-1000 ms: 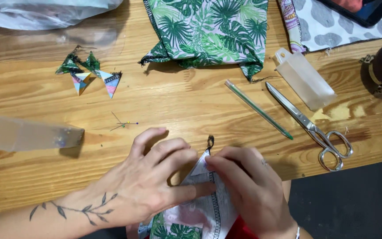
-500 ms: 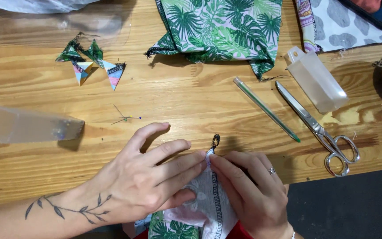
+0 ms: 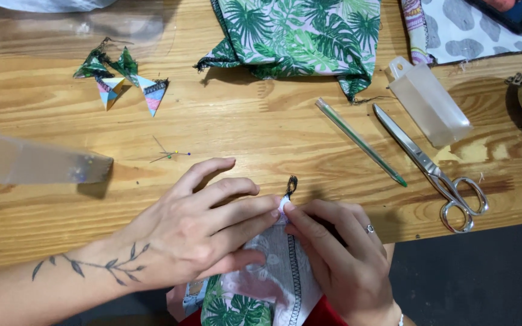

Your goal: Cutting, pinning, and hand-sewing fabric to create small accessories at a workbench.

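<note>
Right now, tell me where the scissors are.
In the head view the scissors lie on the wooden table at the right, between the green pen and the clear plastic case, handles toward the near edge, beyond the right hand.

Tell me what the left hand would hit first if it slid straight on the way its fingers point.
The left hand points right and slightly away, so it would likely meet the right hand's fingertips, already touching at the fabric piece.
</note>
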